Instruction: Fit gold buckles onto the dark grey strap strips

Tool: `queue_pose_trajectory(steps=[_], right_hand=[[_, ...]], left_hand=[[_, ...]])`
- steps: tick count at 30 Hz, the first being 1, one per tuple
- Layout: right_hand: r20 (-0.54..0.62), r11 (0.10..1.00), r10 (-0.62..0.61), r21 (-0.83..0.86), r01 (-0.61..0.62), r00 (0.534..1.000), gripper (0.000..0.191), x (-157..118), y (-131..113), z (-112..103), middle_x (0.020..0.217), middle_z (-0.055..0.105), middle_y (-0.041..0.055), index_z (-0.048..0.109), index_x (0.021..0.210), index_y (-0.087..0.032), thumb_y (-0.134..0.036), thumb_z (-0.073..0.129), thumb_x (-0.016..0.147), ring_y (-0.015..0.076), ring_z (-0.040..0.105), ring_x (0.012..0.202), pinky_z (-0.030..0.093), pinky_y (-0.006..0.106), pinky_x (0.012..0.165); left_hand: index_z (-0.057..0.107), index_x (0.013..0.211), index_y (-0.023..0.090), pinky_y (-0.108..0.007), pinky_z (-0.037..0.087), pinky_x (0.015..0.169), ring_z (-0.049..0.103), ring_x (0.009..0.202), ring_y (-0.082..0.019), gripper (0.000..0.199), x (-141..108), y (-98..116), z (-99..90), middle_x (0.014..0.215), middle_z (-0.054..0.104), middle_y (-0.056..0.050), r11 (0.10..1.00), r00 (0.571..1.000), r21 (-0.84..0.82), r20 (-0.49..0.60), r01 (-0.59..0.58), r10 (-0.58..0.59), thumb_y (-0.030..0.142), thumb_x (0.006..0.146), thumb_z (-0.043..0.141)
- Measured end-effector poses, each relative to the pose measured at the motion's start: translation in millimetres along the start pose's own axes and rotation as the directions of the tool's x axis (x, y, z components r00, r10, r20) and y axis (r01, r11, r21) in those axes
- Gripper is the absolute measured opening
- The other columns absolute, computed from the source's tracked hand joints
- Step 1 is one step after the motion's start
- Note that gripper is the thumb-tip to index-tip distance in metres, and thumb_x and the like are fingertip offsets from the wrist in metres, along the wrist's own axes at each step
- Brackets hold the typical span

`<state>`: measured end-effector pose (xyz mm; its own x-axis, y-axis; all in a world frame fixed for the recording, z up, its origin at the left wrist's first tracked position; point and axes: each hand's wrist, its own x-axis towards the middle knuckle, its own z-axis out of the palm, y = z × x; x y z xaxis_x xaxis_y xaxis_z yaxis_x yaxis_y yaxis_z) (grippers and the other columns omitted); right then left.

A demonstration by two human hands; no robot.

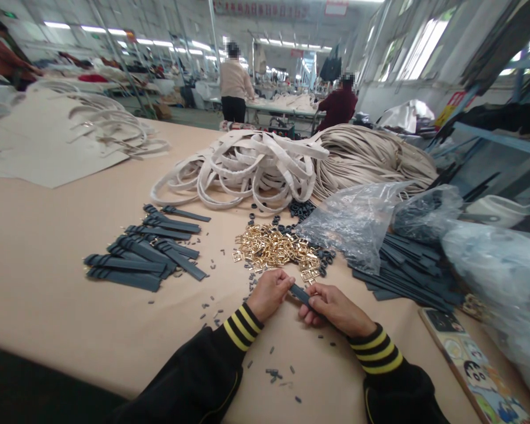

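Between my two hands is a short dark blue-grey strap point(301, 295). My left hand point(270, 293) pinches its far-left end, and whether a buckle sits there is hidden by the fingers. My right hand point(333, 307) closes round the other end, thumb on top. Just beyond my hands lies a heap of gold buckles point(276, 247), with black ring-shaped keepers point(327, 259) around its edge. On the left is a pile of straps with buckles fitted point(136, 256). Plain flat straps point(401, 268) are stacked on the right.
Small dark bits point(272, 373) are scattered over the brown table point(194, 377). Looped white straps point(256, 168) and a beige strip bundle point(371, 156) lie behind, cut panels point(57, 138) far left. Clear plastic bags point(357, 218) and a cartoon-covered phone point(472, 365) are on the right. People work beyond.
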<state>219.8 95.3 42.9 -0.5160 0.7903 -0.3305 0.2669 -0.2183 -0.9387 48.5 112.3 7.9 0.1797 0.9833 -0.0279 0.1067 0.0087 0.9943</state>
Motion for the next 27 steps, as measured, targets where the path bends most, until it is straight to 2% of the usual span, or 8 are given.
queue_pose_trajectory(steps=[3,6,10,13,17,22,24,27], right_hand=[[0.023,0.998,-0.016,0.055,0.015,1.0,0.026,-0.5,0.7,0.4,0.075,0.064,0.0049,0.044,0.083,-0.015,-0.04,0.05,0.078,0.0106,0.059,0.059,0.043,0.021,0.053],[0.038,0.995,-0.039,0.089,0.035,0.999,0.026,-0.3,2.7,0.1,0.074,0.064,0.005,0.043,0.082,-0.015,-0.039,0.05,0.079,0.0101,0.059,0.058,0.043,0.021,0.053],[0.033,0.993,-0.059,0.105,0.055,0.998,0.029,0.9,5.6,-0.8,0.075,0.064,0.0062,0.045,0.081,-0.014,-0.043,0.052,0.078,0.0104,0.059,0.058,0.042,0.021,0.053],[0.046,0.991,-0.049,0.128,0.043,0.998,0.033,0.4,5.3,-0.9,0.079,0.064,0.008,0.045,0.083,-0.014,-0.045,0.054,0.076,0.0119,0.06,0.061,0.044,0.022,0.055],[0.032,0.977,-0.034,0.211,0.027,0.999,0.033,-1.8,1.5,-1.7,0.082,0.063,0.0078,0.046,0.084,-0.014,-0.043,0.058,0.074,0.0123,0.061,0.067,0.045,0.022,0.059],[0.003,0.931,-0.033,0.364,0.03,0.999,0.028,0.2,-0.2,-1.4,0.082,0.062,0.0048,0.047,0.086,-0.015,-0.036,0.061,0.074,0.012,0.062,0.07,0.048,0.022,0.063],[-0.016,0.901,-0.014,0.433,0.019,1.0,0.028,2.8,0.5,1.2,0.08,0.061,0.0034,0.047,0.086,-0.015,-0.034,0.063,0.072,0.0125,0.062,0.071,0.049,0.022,0.063],[-0.024,0.861,0.024,0.508,-0.009,0.999,0.029,6.3,1.2,6.6,0.08,0.061,0.0033,0.048,0.085,-0.015,-0.032,0.065,0.069,0.0125,0.061,0.07,0.049,0.023,0.065]], left_hand=[[0.045,0.063,0.016,-0.018,0.022,0.037,0.03,0.032,-0.005,0.025,-1.2,1.4,0.9,0.037,0.038,0.008,1.0,1.0,0.019,-0.008,0.003,-0.003,0.039,0.074,0.047],[0.043,0.073,0.017,-0.018,0.024,0.04,0.033,0.035,-0.006,0.017,-4.4,3.1,3.2,0.041,0.04,0.009,1.0,1.0,0.027,-0.026,-0.009,0.01,0.034,0.075,0.047],[0.045,0.075,0.018,-0.02,0.029,0.048,0.039,0.046,-0.008,0.009,-9.0,2.8,7.6,0.049,0.043,0.007,0.968,0.988,0.23,-0.091,-0.1,0.124,0.026,0.074,0.048],[0.049,0.066,0.017,-0.022,0.032,0.054,0.043,0.054,-0.009,0.012,-10.5,1.3,9.7,0.057,0.047,0.003,0.914,0.979,0.373,-0.066,-0.157,0.195,0.024,0.075,0.045],[0.054,0.068,0.016,-0.023,0.036,0.062,0.047,0.067,-0.012,0.016,-12.3,2.5,10.1,0.069,0.053,-0.002,0.873,0.953,0.405,-0.012,-0.272,0.303,0.022,0.078,0.042],[0.058,0.075,0.016,-0.023,0.037,0.061,0.05,0.063,-0.012,0.03,-15.5,6.4,10.4,0.068,0.058,-0.002,0.904,0.964,0.333,0.099,-0.267,0.248,0.033,0.084,0.034],[0.06,0.082,0.017,-0.022,0.038,0.061,0.052,0.064,-0.012,0.029,-15.0,5.8,10.5,0.071,0.06,-0.002,0.929,0.971,0.284,0.102,-0.236,0.216,0.037,0.082,0.039],[0.059,0.08,0.015,-0.022,0.039,0.059,0.053,0.064,-0.013,0.028,-12.5,3.5,10.2,0.071,0.061,-0.002,0.953,0.981,0.238,0.078,-0.189,0.176,0.04,0.077,0.046]])
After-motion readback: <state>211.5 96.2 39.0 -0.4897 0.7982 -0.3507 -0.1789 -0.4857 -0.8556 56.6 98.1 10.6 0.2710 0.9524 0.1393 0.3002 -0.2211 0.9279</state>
